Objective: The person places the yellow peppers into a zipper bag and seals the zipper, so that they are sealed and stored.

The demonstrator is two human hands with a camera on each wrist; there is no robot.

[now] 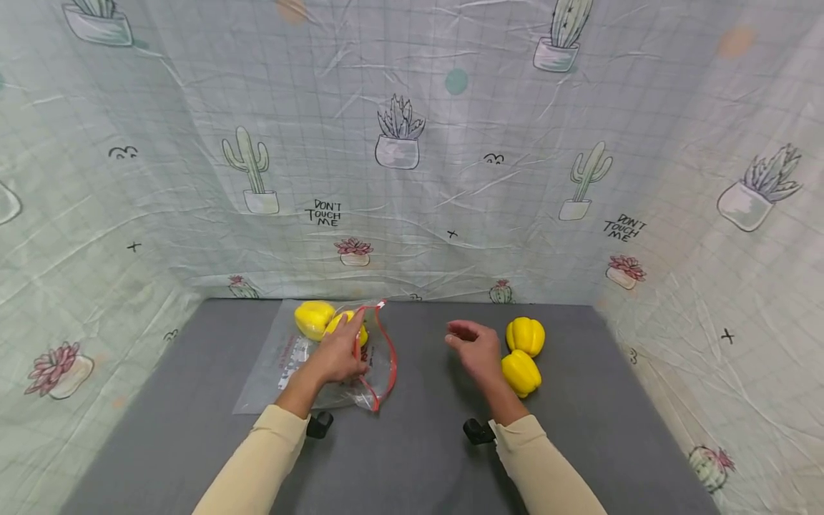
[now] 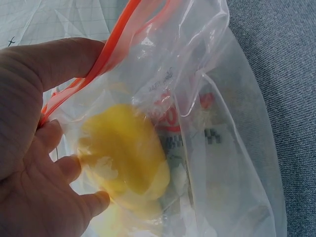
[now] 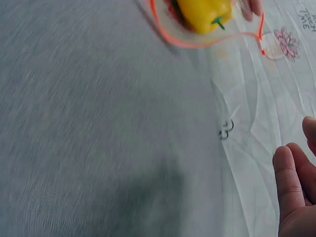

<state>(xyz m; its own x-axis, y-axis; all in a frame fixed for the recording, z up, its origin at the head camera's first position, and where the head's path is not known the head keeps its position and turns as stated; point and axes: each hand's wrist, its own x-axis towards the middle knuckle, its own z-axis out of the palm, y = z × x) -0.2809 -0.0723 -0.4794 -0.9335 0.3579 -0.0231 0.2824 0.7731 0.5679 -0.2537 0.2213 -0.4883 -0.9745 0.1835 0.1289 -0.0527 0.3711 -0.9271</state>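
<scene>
Left hand [image 1: 337,354]: grips the clear bag at its red-edged mouth, thumb crooked at the red edge, the other fingers spread along the film against one pepper.

Right hand [image 1: 478,350]: holds nothing; raised over the tabletop, fingers loosely bent, thumb apart from them. Located between the bag and the loose peppers.

Bag [image 1: 267,379], one: transparent plastic, printed in red and black, with a red edge [image 1: 393,365] at the mouth. Lies on the left half of the tabletop, mouth towards the right hand and gaping.

Peppers, yellow, four in all. First bagged pepper [image 1: 314,319]: at the far side of the bag. Second bagged pepper [image 2: 126,153]: just beside the first, nearer the mouth, partly covered by the left hand; a green stem [image 3: 217,21] shows in the right wrist view. Far loose pepper [image 1: 525,336] and near loose pepper [image 1: 522,373]: on the tabletop to the right of the right hand, touching or nearly so, the near one beside the right forearm.

Tabletop [image 1: 412,458]: dark grey.

Backdrop [image 1: 438,193]: pale creased sheet, grid lines, potted cacti, lettering "DON'T TOUCH ME".

Sleeves [image 1: 251,461], two: cream. Black devices [image 1: 320,425], two: one at each wrist.
</scene>
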